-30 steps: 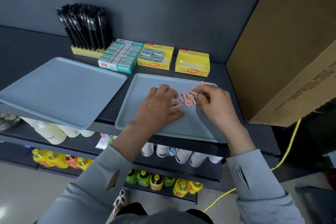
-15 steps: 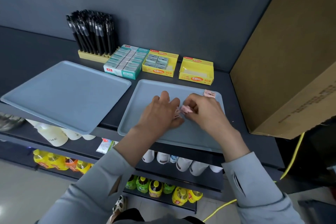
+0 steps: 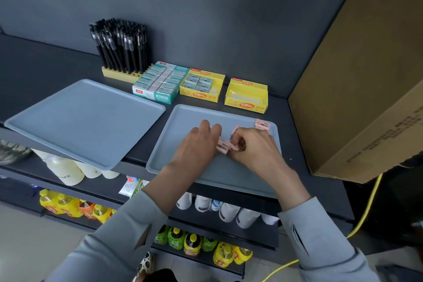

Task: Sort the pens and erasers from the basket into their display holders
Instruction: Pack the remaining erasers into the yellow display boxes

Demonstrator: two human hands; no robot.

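Note:
Both hands rest on the right blue tray. My left hand lies palm down, fingertips against a small cluster of pink erasers. My right hand is curled around that cluster from the right. One more pink eraser lies alone at the tray's far right corner. Behind the tray stand an empty yellow eraser box, a yellow box with grey erasers, a teal box of erasers and black pens upright in a yellow holder.
A second blue tray lies to the left, overhanging the shelf edge. A large cardboard box stands at the right. Lower shelves hold bottles. A yellow cable hangs at the right.
Both hands have drawn together, gathering the spread pink erasers into a tight cluster between them. The camera has tilted, so the shelf sits lower in view.

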